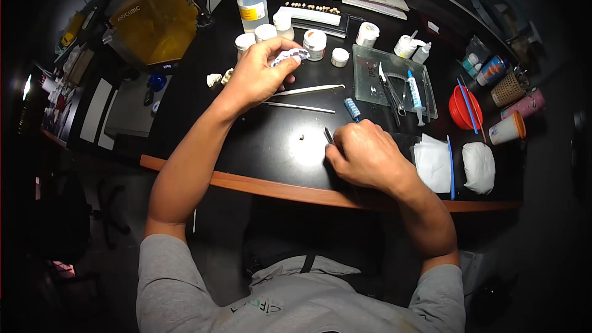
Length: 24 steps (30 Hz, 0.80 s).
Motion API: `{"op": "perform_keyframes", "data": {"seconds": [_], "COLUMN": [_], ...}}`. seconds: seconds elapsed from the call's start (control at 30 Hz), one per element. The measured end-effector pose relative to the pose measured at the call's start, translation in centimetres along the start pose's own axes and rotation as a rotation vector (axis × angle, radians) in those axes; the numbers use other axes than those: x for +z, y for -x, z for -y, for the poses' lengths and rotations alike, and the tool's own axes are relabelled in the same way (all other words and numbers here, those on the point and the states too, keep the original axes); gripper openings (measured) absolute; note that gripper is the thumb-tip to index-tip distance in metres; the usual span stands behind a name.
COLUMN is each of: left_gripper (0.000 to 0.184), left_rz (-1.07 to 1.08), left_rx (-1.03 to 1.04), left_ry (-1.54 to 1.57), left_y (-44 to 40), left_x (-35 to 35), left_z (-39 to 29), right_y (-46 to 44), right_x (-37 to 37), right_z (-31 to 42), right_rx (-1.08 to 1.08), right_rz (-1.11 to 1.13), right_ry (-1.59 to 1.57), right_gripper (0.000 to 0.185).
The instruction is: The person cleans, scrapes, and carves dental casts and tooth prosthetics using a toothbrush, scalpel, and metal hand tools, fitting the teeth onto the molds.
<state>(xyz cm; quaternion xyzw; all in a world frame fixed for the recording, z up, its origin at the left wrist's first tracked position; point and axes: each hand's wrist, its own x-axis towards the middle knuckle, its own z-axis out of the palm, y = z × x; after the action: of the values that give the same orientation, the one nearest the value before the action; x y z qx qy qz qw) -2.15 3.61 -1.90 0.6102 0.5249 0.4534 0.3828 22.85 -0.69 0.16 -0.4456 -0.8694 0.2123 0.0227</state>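
Note:
My left hand [262, 74] is closed around a small white-and-dark piece [290, 57], raised near the white jars. My right hand [364, 153] rests low over the black table, its fingers closed on a dark slim tool [329, 136] whose tip points up and left. A blue patterned handle [352, 110] lies just beyond its knuckles. Two thin metal instruments, one [308, 90] above the other [300, 108], lie between my hands. Left of my right hand, a tiny dark bit [301, 138] is on the tabletop.
A glass slab [368, 80] holds tweezers and a blue syringe [414, 94]. Behind stand a large bottle [251, 7], a jar [315, 44] and a tooth shade rack [310, 16]. A red bowl [462, 110], white tissues [433, 163] and a wrapped white block [478, 167] are at right.

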Motion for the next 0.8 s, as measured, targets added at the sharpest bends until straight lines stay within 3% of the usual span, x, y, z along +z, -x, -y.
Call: {"op": "perform_keyframes", "data": {"seconds": [0.2, 0.37, 0.5, 0.67, 0.8], "left_gripper": [0.036, 0.045, 0.056, 0.047, 0.046], "left_rz": [0.045, 0.116, 0.156, 0.138, 0.153], "left_rx": [0.037, -0.060, -0.069, -0.018, 0.045], "left_ry": [0.135, 0.416, 0.697, 0.663, 0.550], "left_y": [-0.2, -0.5, -1.0, -0.7, -0.7], "left_x": [0.6, 0.3, -0.4, 0.0, 0.3], "left_z": [0.2, 0.0, 0.4, 0.0, 0.4], "right_y": [-0.1, 0.1, 0.4, -0.2, -0.8], "right_x": [-0.1, -3.6, -5.5, -5.6, -5.0], "right_z": [-0.3, -1.1, -1.6, -2.3, -4.3], "right_rx": [-0.040, 0.001, 0.125, 0.136, -0.009], "right_rz": [-0.016, -0.197, 0.040, 0.177, 0.031], "right_ry": [-0.049, 0.059, 0.270, 0.247, 0.198], "right_gripper": [0.038, 0.028, 0.030, 0.026, 0.023]}}
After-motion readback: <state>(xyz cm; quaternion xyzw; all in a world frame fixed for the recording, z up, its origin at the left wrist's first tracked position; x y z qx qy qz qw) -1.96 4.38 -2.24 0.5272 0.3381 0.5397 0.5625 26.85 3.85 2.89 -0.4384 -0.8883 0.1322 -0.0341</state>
